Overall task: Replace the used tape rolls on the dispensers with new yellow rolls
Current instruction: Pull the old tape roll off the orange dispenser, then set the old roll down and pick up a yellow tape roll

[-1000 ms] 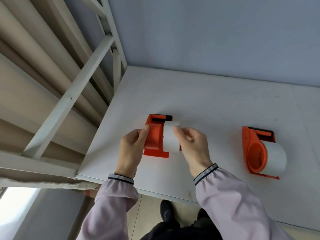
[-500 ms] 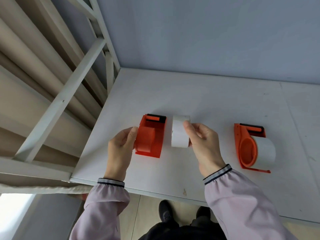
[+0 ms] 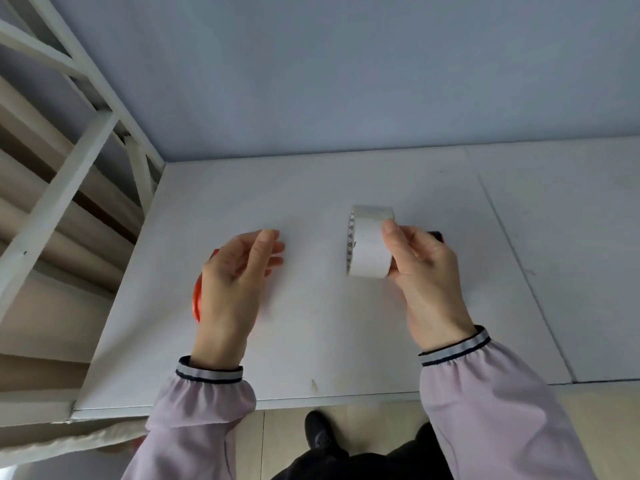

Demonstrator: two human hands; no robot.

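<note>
My right hand (image 3: 420, 271) grips a white tape roll (image 3: 367, 245) by its side and holds it upright above the white table (image 3: 311, 188). My left hand (image 3: 235, 282) hovers with loosely spread fingers and nothing between them. It covers most of an orange dispenser (image 3: 197, 296), of which only a curved left edge shows. Behind my right hand a small black and orange corner of the second dispenser (image 3: 435, 234) peeks out. No yellow roll is in view.
A white metal frame (image 3: 69, 174) with beige rolls behind it stands along the table's left side. A pale blue wall (image 3: 346, 81) closes the back. The table's front edge (image 3: 311, 398) is near my body, with floor and a shoe below.
My right hand has carried the white roll away to the right of the left dispenser and higher. My left hand has moved over that dispenser. The view has shifted and the second dispenser is now hidden.
</note>
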